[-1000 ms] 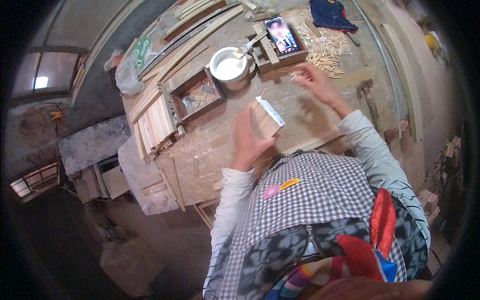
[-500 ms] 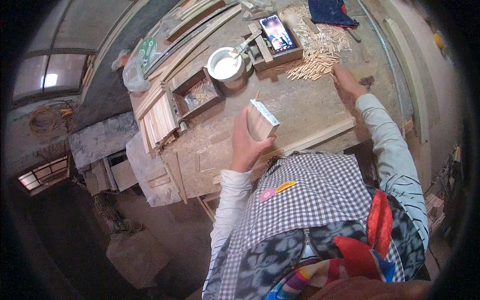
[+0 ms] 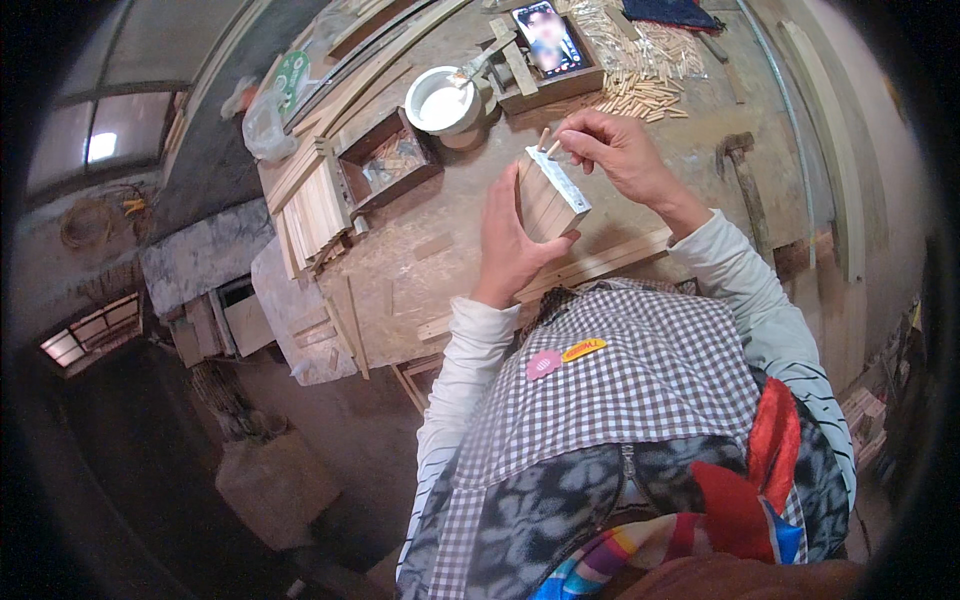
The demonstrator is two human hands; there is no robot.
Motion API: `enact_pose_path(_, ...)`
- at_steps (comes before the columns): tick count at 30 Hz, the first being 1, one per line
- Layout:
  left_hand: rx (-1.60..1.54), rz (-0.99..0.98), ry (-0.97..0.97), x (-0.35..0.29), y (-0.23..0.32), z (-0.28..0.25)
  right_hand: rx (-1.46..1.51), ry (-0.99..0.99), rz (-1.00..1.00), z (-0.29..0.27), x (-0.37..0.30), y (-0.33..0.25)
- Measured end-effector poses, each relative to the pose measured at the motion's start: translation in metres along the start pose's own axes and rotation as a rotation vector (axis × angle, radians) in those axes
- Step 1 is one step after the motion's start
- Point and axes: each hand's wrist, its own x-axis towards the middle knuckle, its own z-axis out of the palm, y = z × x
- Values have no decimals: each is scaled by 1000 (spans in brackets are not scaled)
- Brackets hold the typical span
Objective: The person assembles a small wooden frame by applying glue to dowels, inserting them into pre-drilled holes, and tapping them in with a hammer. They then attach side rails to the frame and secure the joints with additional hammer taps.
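My left hand [image 3: 497,250] is wrapped round a bundle of short wooden pieces [image 3: 543,206], held tilted above the workbench. White glue [image 3: 562,181] coats the bundle's upper edge, and one thin dowel [image 3: 544,138] stands up from its far end. Right beside it, my right hand [image 3: 625,163] pinches a second small wooden dowel [image 3: 554,147] between thumb and fingers, at the glued edge. Whether that dowel's tip sits in a hole cannot be made out. Beyond the right hand lies a loose pile of dowels [image 3: 643,98].
A white glue pot [image 3: 440,106] with a brush [image 3: 479,66] stands ahead, beside a wooden box [image 3: 555,92] carrying a phone [image 3: 549,38]. An open box of scraps [image 3: 428,168] and stacked strips [image 3: 312,235] lie left. A hammer [image 3: 746,185] lies right; a batten [image 3: 590,264] runs along the near edge.
My right hand has come from the dowel pile leftward and nearer, bringing a dowel to the glued edge. The left hand has raised the wooden bundle slightly, toward the right.
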Motion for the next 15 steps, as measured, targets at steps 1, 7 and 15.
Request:
enact_pose_path(1,6,8,-2,1,2,1,-17,6,13,1,-3,-3)
enact_pose_path(7,156,93,33,5,-2,16,-193,84,-42,-6,-13,2)
enact_pose_path(15,267,87,-18,7,-10,32,-262,102,-1,-32,-15,48)
